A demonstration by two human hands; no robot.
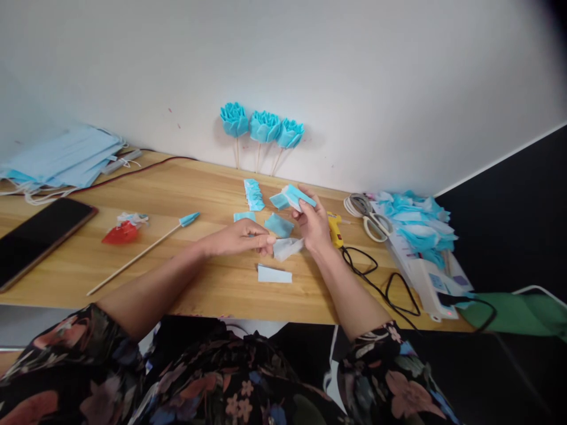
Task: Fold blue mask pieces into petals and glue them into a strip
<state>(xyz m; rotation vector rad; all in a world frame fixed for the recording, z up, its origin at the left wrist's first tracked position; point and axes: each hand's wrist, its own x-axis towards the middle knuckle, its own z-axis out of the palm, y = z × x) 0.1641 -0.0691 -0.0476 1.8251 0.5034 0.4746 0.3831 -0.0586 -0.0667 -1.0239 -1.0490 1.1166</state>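
Observation:
My left hand [250, 237] pinches the edge of a thin white fabric piece [287, 248], which stretches toward my right wrist. Between the thumb and fingers of my right hand [312, 219] is a folded light-blue fabric piece [299, 197]. Under and around both hands lie blue fabric pieces [279, 225], and a pale strip [274, 274] rests nearer the front edge. A pleated blue strip [253, 195] lies farther back. Left of my hands, a wooden stick [142, 254] carries a blue wrapped tip [190, 219].
Three blue fabric flowers [264, 127] on sticks lean against the wall. At left are face masks [66, 156], a phone [44, 239] and a red item [121, 232]. At right are a yellow glue gun [335, 230], scissors [378, 227], fabric scraps [416, 224] and a power strip [436, 289].

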